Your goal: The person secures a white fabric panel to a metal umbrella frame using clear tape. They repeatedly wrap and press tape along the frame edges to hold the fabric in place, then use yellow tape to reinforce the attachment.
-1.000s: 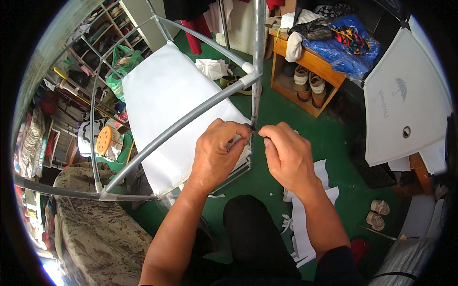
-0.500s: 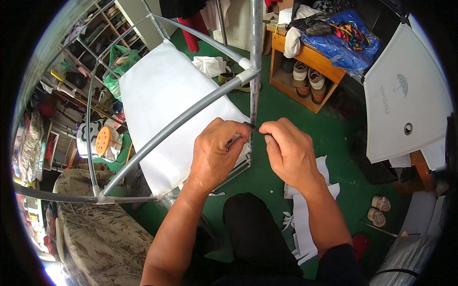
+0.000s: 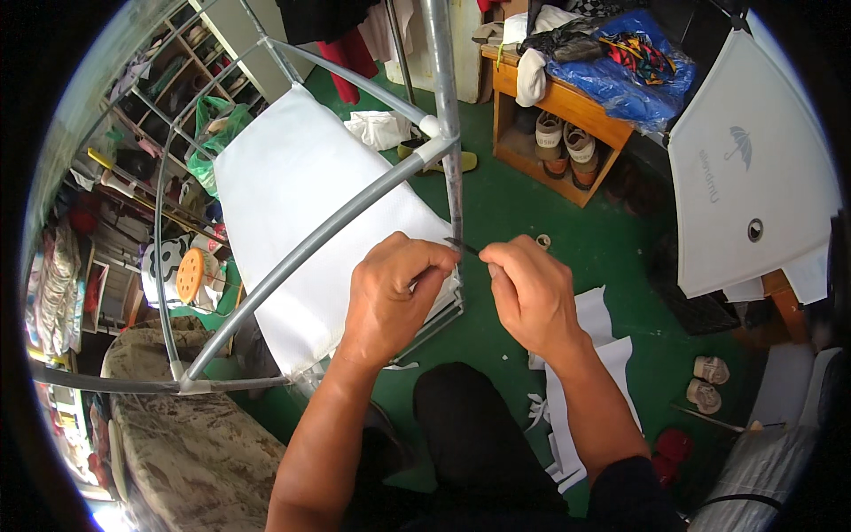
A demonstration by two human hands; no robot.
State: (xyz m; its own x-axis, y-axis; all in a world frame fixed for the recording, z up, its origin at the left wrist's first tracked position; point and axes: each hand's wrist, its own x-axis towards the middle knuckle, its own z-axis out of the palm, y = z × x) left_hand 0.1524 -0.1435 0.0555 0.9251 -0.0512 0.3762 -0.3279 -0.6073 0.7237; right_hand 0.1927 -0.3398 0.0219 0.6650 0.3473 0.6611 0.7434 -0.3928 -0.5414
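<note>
My right hand [image 3: 532, 285] is closed, thumb and forefinger pinching one end of a short, thin black strip [image 3: 463, 246]. The strip's other end reaches across to the fingertips of my left hand [image 3: 390, 288]. That hand is also closed in a pinch; what sits between its fingertips is too small to make out. Both hands are held up in front of an upright grey metal pole [image 3: 451, 191]. Beyond my left hand, white sheeting [image 3: 310, 204] lies over part of the tube frame, and a curved grey tube [image 3: 328, 239] crosses above it.
White offcuts [image 3: 603, 372] lie on the green floor [image 3: 523, 222] beside my right forearm. A wooden shoe cabinet [image 3: 558, 89] stands at the far right, near a white panel [image 3: 753, 168]. Crowded shelves [image 3: 177, 62] line the left, above a camouflage-patterned cover [image 3: 186, 426].
The pole and frame have shifted left in the picture. My hands have come slightly lower, still close together, and more of the black strip shows between them.
</note>
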